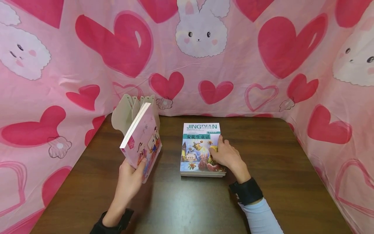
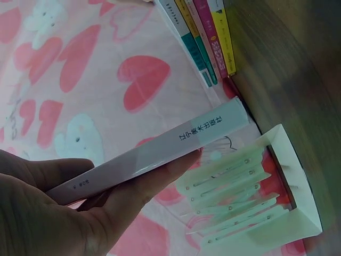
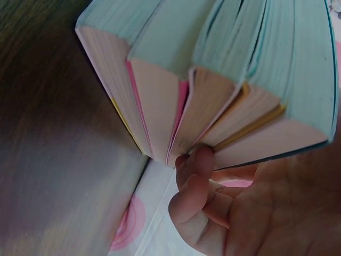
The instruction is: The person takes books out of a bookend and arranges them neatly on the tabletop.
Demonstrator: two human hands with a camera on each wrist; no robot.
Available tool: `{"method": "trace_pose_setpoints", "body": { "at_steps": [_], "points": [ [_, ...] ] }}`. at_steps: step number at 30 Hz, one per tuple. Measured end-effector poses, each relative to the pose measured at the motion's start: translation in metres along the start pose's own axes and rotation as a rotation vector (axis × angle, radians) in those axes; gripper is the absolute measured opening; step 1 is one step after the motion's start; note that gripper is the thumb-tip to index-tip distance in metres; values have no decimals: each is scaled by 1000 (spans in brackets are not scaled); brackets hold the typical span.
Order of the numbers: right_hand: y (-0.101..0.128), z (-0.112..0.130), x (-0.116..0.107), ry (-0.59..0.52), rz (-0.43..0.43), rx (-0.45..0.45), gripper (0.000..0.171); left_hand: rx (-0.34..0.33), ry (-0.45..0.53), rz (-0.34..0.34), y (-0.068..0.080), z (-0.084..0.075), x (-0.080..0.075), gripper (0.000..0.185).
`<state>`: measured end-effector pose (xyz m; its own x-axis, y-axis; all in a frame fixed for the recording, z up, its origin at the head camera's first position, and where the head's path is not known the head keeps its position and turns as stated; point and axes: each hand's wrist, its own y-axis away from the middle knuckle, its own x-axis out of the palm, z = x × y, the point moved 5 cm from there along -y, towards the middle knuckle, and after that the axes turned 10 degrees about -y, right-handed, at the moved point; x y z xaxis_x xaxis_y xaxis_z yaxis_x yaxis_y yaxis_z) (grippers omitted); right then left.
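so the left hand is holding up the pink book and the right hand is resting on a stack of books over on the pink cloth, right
Not quite. The stack of books lies on the dark wooden table, not on the pink cloth, which hangs behind as a backdrop; the head view shows it. The rest holds: the left hand holds up the pink book, and the right hand rests on the stack.

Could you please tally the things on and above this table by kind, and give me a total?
Pink book, held up by the left hand: 1
Books in the stack that the right hand grips: 4, going by the spines in the left wrist view
White divider rack: 1
Total: 6
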<state>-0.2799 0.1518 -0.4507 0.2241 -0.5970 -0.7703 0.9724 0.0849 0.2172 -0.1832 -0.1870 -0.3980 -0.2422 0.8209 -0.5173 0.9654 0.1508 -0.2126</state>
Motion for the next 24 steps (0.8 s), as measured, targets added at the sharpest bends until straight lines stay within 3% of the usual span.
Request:
{"method": "trace_pose_setpoints", "body": {
  "at_steps": [10, 24],
  "points": [
    [0, 1, 0, 6, -1, 0, 89, 11, 38, 3, -3, 0, 7, 50],
    [1, 3, 0, -4, 4, 4, 90, -22, 72, -49, -14, -3, 7, 45]
  ]
}}
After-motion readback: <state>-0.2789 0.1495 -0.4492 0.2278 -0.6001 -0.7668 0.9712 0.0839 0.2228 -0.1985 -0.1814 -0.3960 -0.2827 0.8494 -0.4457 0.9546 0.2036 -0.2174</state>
